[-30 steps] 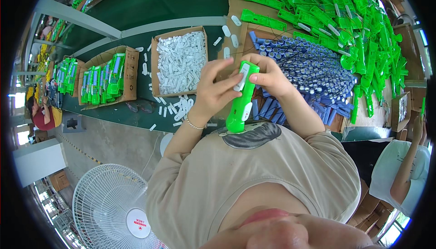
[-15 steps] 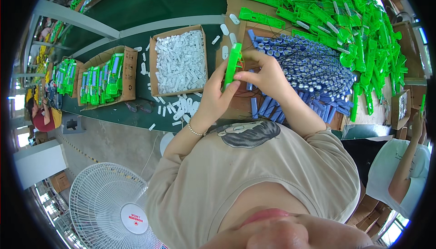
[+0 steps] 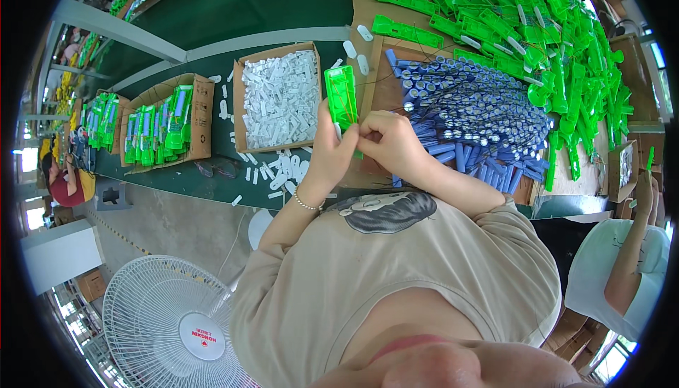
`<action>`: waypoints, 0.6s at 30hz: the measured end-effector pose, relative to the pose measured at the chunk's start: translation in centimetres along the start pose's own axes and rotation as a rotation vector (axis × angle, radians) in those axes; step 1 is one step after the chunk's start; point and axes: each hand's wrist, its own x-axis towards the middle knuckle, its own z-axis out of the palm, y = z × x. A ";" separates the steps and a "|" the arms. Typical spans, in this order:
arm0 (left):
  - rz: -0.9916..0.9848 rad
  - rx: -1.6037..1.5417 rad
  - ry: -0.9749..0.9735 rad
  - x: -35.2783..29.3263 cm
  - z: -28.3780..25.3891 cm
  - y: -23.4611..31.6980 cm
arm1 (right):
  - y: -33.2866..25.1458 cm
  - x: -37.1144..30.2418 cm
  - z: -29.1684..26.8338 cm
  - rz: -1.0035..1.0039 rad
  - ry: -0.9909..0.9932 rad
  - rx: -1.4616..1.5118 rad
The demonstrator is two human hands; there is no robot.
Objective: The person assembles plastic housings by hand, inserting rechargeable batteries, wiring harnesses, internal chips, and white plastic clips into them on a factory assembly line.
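**Dark green bench crowded with parts, one open housing held above it**

Across the bench point(image 3: 187, 181), seen from my remote post, parts spread left to right. On the left stand a carton point(image 3: 203, 123) of green pieces and, nearer the middle, a cardboard box point(image 3: 239, 116) of small white parts point(image 3: 283, 98). On the right lie blue cylinders point(image 3: 467, 98) with thin dark leads, and beyond them a far heap of green housings point(image 3: 509, 27).

I find the green housing point(image 3: 340, 94) raised between the box and the cylinders, its open side facing up and wires point(image 3: 348, 108) crossing it. My left hand point(image 3: 331, 153) grips its near end between thumb and fingers. The right hand point(image 3: 392, 140) bunches its fingers right beside that end; their tips are hidden, so I cannot tell whether they pinch a wire.

To handle this well, I'd keep the left grip firm yet clear of the wires, leave the open side in view, and guide with light fingertips. Tugging could, I judge, strain a joint or trap a strand against the rim.
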 end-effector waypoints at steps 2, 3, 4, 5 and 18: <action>0.017 0.005 0.000 0.2 0.0 -0.3 | 0.2 0.2 -0.1 -0.039 0.011 -0.023; 0.034 0.014 0.004 0.2 -0.1 -0.3 | 0.4 0.5 -0.4 -0.065 -0.042 -0.032; 0.033 0.008 -0.003 0.2 -0.2 -0.2 | 0.6 0.9 -0.7 -0.092 -0.095 -0.040; -0.071 -0.159 -0.029 0.1 -0.4 0.1 | 0.7 1.8 -1.7 -0.157 -0.194 -0.059; -0.079 -0.387 -0.086 0.2 -1.5 0.3 | 10.5 16.1 -5.6 0.235 -0.238 -0.992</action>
